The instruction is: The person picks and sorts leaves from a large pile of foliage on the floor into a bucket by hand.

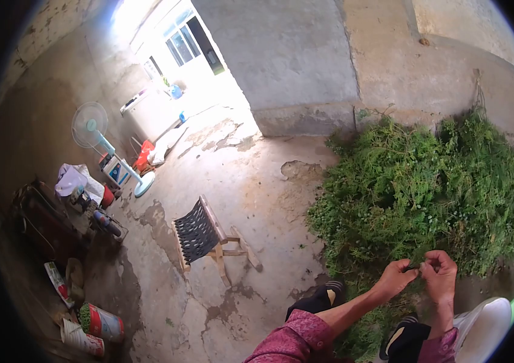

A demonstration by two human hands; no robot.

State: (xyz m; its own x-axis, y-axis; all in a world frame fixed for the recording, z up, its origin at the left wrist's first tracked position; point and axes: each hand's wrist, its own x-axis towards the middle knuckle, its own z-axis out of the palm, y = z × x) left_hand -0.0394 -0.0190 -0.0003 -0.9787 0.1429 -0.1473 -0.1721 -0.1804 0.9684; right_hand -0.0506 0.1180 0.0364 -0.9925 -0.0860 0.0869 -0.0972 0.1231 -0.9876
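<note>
Both hands are close together at the lower right, in front of a large heap of green leafy plants (pixel 414 187). My left hand (pixel 395 278) is closed in a pinch, with its fingertips almost touching the other hand. My right hand (pixel 439 277) is closed too, thumb and fingers pressed together. Between the fingertips is a small dark green bit, too small to make out well. More green sprigs (pixel 375 327) lie on the floor below my hands, between my feet.
A woven folding stool (pixel 196 233) stands mid-floor. A standing fan (pixel 110 148) is at the upper left. Buckets (pixel 104 323) sit at the lower left, with bags and clutter above. A white container (pixel 484 330) is beside my right arm. Walls rise behind the heap.
</note>
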